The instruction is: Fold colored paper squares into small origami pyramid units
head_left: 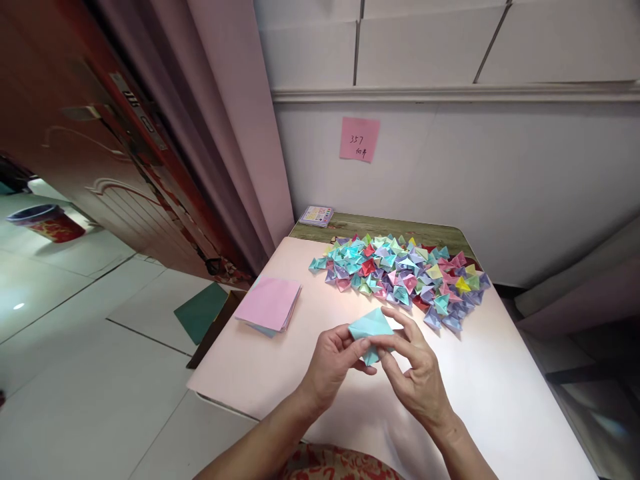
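Note:
A light blue, partly folded paper (369, 327) is held just above the pale pink table (500, 400). My left hand (333, 363) pinches its lower left side between thumb and fingers. My right hand (417, 373) pinches its right side, with the other fingers spread. Beyond the hands lies a big heap of folded paper pieces (400, 277) in blue, pink, purple, green and yellow. A stack of flat square sheets (270, 305), pink on top, lies at the table's left edge.
A small packet of paper (317, 216) lies at the table's far left corner. A pink sticky note (359, 139) hangs on the white wall. A green sheet (201, 310) lies on the tiled floor to the left, near a wooden door (75, 147) and a curtain (225, 133).

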Available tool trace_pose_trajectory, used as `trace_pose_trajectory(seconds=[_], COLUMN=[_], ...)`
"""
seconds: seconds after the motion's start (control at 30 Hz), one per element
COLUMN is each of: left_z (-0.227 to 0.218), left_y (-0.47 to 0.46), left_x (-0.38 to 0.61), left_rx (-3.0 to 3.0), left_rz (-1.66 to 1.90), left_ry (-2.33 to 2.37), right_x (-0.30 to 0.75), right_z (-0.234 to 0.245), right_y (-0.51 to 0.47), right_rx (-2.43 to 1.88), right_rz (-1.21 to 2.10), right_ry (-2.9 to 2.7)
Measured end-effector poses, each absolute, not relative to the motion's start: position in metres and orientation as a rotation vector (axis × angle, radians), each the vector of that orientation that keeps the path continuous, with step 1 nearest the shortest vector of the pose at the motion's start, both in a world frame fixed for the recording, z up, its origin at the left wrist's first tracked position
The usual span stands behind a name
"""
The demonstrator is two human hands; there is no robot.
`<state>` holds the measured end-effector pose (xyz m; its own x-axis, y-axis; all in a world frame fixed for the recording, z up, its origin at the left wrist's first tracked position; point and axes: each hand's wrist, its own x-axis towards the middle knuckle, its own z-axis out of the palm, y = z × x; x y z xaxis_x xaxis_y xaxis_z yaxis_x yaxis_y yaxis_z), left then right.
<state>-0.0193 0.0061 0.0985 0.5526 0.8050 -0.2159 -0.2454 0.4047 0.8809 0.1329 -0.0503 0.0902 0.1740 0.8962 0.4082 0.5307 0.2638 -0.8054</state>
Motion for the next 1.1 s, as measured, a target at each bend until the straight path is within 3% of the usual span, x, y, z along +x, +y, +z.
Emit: trace_pose_trajectory(seconds=[0.43, 0.63, 0.97, 1.1], left_z=[0.094, 0.090, 0.093, 0.093], left_y=[0.008, 0.011, 0.024, 0.025], left_x=[-0.019, -0.019, -0.020, -0.019], left_rx=[1.149, 1.177, 1.281, 1.337], left_rz=[0.801, 0.908, 0.764, 0.717], left_ry=[0.707, 0.869, 0.808, 0.777], right_x=[0.138, 0.133, 0.134, 0.135], right_z=[0.084, 0.090, 0.083, 0.080], right_y=[-0.051, -0.052, -0.046, -0.047], right_rx=[-1.495, -1.526, -1.491, -1.506], right_rz=[0.401, 0.636, 1.034, 1.042], right_ry=[-1.457, -1.331, -1.229, -1.244])
